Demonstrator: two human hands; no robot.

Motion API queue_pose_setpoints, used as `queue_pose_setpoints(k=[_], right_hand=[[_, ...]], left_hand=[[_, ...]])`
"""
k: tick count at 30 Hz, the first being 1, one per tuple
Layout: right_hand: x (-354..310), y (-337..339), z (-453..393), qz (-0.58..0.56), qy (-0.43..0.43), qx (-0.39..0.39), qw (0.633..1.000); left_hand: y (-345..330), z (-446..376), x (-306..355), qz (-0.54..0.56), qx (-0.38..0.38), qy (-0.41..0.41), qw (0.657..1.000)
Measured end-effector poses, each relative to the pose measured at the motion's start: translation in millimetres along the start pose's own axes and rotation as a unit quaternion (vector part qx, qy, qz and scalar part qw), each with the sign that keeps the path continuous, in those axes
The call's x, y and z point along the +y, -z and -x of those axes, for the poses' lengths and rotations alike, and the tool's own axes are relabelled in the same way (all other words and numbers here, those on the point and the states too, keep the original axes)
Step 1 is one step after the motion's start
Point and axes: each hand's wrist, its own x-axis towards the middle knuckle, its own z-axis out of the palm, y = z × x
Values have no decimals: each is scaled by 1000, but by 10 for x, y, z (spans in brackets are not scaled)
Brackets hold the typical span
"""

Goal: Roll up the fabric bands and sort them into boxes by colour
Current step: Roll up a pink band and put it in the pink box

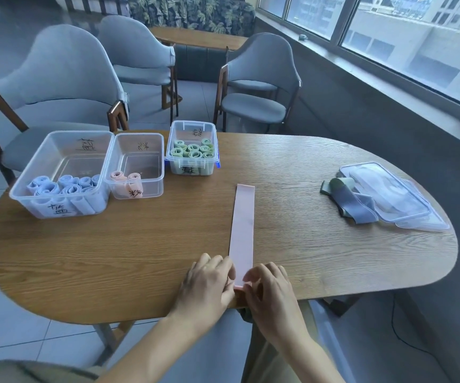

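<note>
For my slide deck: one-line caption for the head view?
Both hands pinch the near end of a flat pink band, starting a roll, with three colour-sorted boxes behind.

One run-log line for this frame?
step: starting roll | both hands pinch pink band near end | pink box: two rolls

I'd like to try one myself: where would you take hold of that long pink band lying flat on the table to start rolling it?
Take the pink band at its near short end, by the table edge, coming from both sides. It lies flat and straight, pointing away, so that end can probably be rolled forward. The left hand and right hand already pinch its corners there.
</note>
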Motion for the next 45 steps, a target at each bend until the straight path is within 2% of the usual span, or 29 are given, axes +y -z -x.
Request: queue_pose_setpoints(k=[5, 10, 14, 18, 24, 30, 34, 42, 45], right_hand=[[-84, -15, 41, 17, 7, 37, 999], [-59, -5, 91, 79, 84, 88, 989], [57, -68, 125, 143, 113, 68, 981], [92, -107, 178, 136, 118, 66, 981], [30, -88, 155, 114, 70, 55, 990], [-40, -117, 88, 79, 6, 73, 994], [-56, -130, 36, 45, -53, 38, 997], [-128, -181, -40, 31, -73, 85, 993], [-130, -190, -61, 27, -79, 93, 992]], left_hand=[[-60, 59, 2, -2, 36, -28, 999], [-82, 111, -53, -9, 43, -64, 997], [-76, 135, -76, -14, 37, -76, 996], [-82, 128, -88, -8, 31, -59, 998], [-93, 76, -56, -13, 54, -18, 998], [-94, 23, -78, -28, 1, -3, 1000], [-84, -25, -58, -15, -2, 18, 1000], [-136, -72, -24, 17, 63, 24, 998], [-175, -31, -55, 13, 89, 3, 996]])
